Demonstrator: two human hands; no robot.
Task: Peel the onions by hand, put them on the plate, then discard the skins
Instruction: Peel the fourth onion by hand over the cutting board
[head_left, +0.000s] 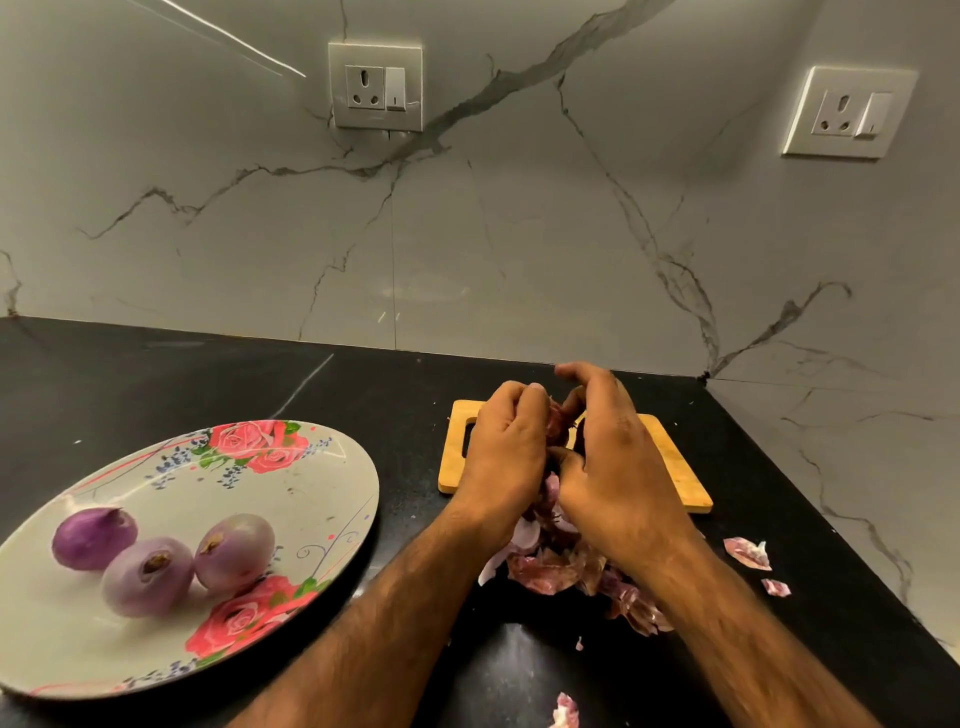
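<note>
Onion: small dark-red papery onion, held over the pale wooden cutting board.
Fingers: left hand and right hand curled round it.
Handling: light, firm, likely slippery; brittle skin, so pinch its torn edge.

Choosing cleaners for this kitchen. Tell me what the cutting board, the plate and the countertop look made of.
Cutting board: likely wood or bamboo, matte, tan with faint grain.
Plate: glossy ceramic or melamine, cannot tell which; printed roses, soft sheen.
Countertop: probably polished black stone; pale veins, faint reflections.
</note>
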